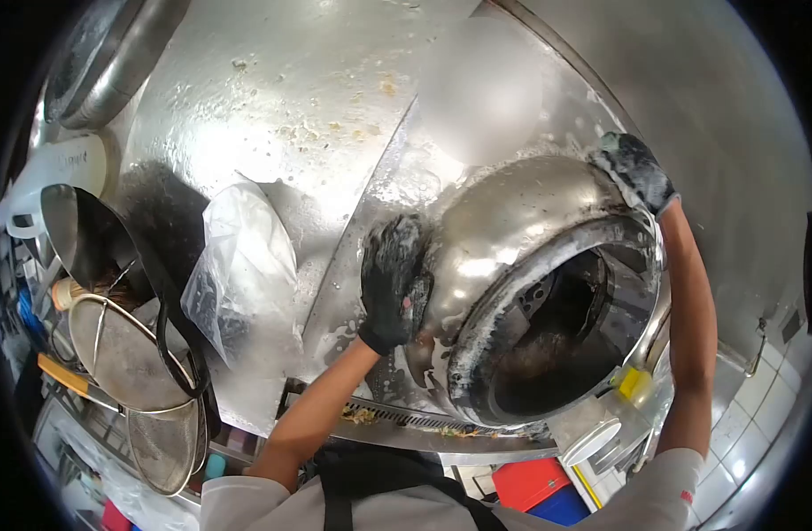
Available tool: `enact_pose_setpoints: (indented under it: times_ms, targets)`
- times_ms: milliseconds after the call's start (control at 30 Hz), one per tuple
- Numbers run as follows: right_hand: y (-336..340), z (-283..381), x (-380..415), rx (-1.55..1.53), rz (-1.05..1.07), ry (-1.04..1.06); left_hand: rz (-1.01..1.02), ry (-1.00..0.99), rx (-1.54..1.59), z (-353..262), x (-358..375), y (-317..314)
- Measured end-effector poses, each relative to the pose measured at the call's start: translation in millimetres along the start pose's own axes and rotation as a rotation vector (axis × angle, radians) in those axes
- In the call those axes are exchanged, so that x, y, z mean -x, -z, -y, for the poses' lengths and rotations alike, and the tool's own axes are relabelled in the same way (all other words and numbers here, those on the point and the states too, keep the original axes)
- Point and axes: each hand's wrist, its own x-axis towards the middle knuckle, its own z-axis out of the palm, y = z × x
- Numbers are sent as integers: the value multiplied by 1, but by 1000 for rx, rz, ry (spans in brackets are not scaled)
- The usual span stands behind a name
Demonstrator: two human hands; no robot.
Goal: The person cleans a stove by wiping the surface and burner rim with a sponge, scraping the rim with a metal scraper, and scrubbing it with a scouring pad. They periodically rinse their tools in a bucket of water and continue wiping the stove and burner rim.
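Observation:
A large round steel drum-like vessel (521,203) lies tilted on the wet, soapy steel counter, its dark, wide opening facing down and to the right. My left hand (394,283), in a black glove covered with suds, rests against the vessel's left side with its fingers pointing up. At the vessel's upper right edge is my right hand (634,170), also gloved and soapy, its fingers bent over something I cannot make out. White foam lines the opening's rim.
Strainers (131,354), a black-handled pan (78,234) and a white jug (65,181) crowd the left side. A plastic bag (247,257) lies on the steel counter (282,106). A drain grate with food scraps runs along the front edge. White containers (592,438) stand at lower right.

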Motion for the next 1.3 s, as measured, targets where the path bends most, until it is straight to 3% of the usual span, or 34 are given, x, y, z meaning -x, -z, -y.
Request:
enact_pose_setpoints:
  times_ms: [33,67,100,133,200,267,300,367,433,500,533,567,633,700,733,767,800,833,867,900,933,967,1000,1067,1100,1133,1167,1200,1233,1300]
  targets:
    - [-7,1,-10,112,-20,56,-90,83,96,-1,23,-7]
    - [-4,-27,-30,664,-54,596,-178,161,191,-1,41,-9]
    - [-6,-30,-58,669,-41,600,-183,169,201,-6,46,-5]
    - [-11,-24,-85,913,414,373,-112,154,98,-13,47,6]
    - [-12,28,-108,865,746,5,-50,187,27,-31,46,21]
    - [-16,109,-105,360,466,128,-111,185,66,-19,61,9]
    - [-24,140,-99,104,304,342,-173,181,92,-17,70,3]
    - [-43,244,-80,392,388,144,-185,194,112,-16,74,11]
    - [-44,287,-48,450,228,38,-32,120,-266,-11,61,30]
    - [3,281,-51,513,279,-394,-49,154,-93,-16,59,49]
    - [1,220,-43,609,167,-151,-92,146,16,-10,65,52]
    - [-19,95,-25,822,-53,319,-50,176,25,2,80,49]
    - [-9,113,-33,755,147,93,33,237,39,26,109,42]
    - [-25,242,-39,450,90,-443,41,352,263,41,121,29]
    - [-31,257,-32,449,-16,-260,45,391,342,40,114,31]
    - [-38,273,-24,465,-116,-77,-15,296,327,38,109,32]
    - [-33,257,-32,470,-22,-143,-66,207,308,34,108,38]
    - [-25,216,-38,674,69,10,-65,206,310,37,115,37]
    - [-17,176,-45,872,130,182,-63,523,860,40,129,38]
    - [-15,164,-77,850,308,-338,-7,534,774,42,129,40]
    - [-2,216,-96,682,413,-543,49,540,687,43,129,42]
    - [-13,225,-100,753,430,-361,105,542,601,45,130,44]
    - [-24,229,-103,825,444,-175,14,680,915,47,131,38]
    - [-92,243,-79,323,179,-11,122,645,697,50,133,40]
    - [-92,314,-81,550,347,-26,173,623,588,52,134,42]
    - [-103,369,-80,558,550,-267,140,762,1177,59,137,42]
    - [-116,384,-58,466,467,-183,96,870,1772,67,140,42]
    - [-124,381,-40,500,146,-111,68,905,2079,69,146,42]
    - [-113,375,-34,500,153,-118,43,959,2378,72,151,43]
    - [-78,357,-29,466,72,-295,41,1069,2380,70,152,46]
